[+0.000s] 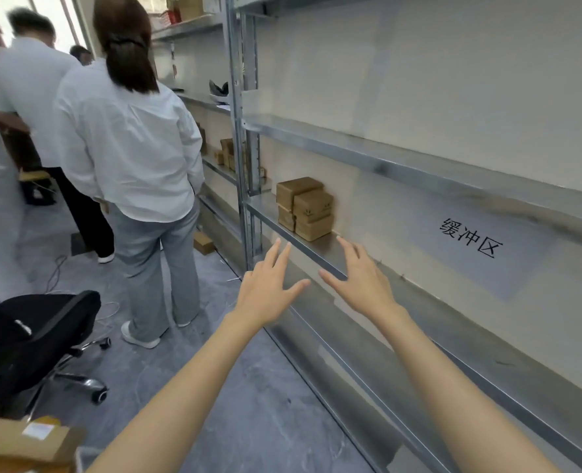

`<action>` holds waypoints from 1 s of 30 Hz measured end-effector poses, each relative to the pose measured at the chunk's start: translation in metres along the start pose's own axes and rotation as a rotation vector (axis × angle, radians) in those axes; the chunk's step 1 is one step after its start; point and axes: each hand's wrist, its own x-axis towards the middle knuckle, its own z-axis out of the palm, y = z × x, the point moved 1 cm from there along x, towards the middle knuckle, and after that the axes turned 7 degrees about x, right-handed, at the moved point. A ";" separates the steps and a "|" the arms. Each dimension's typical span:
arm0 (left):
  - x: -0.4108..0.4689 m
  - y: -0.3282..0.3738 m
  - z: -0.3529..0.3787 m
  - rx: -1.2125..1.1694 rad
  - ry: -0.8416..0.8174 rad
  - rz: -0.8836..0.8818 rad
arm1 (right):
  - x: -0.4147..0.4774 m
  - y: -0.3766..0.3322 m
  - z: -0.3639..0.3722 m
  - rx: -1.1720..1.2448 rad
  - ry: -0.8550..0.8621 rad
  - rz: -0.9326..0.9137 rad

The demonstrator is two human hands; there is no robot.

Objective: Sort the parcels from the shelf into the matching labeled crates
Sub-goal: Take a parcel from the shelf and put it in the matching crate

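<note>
Reaching toward the metal shelf [320,257], both arms are stretched out, left hand [265,291] and right hand [362,285] side by side with fingers spread and straight, holding nothing. The stack of brown parcels [304,208] sits on that shelf, farther along and just beyond the fingertips, apart from both hands. A paper sign [470,238] hangs on the wall to the right.

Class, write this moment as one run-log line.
phase: reach | left hand: open, empty | right hand: open, empty | target: stacked brown cardboard parcels on grey metal shelf | contact: none
</note>
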 end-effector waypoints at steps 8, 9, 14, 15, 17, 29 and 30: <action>0.152 -0.042 0.007 0.034 -0.003 0.033 | 0.152 0.016 0.027 0.056 0.041 0.018; 0.169 -0.048 0.009 0.032 -0.001 0.035 | 0.166 0.019 0.030 0.063 0.045 0.024; 0.238 -0.067 0.034 -0.005 -0.034 0.050 | 0.224 0.044 0.048 0.078 0.027 0.091; 0.252 -0.070 0.039 -0.012 -0.039 0.059 | 0.235 0.050 0.051 0.077 0.027 0.105; 0.279 -0.076 0.049 -0.017 -0.050 0.078 | 0.256 0.059 0.057 0.076 0.029 0.136; 0.434 -0.132 0.125 0.002 -0.209 0.233 | 0.385 0.086 0.129 0.068 -0.015 0.376; 0.444 -0.137 0.131 0.005 -0.224 0.242 | 0.395 0.088 0.137 0.064 -0.027 0.398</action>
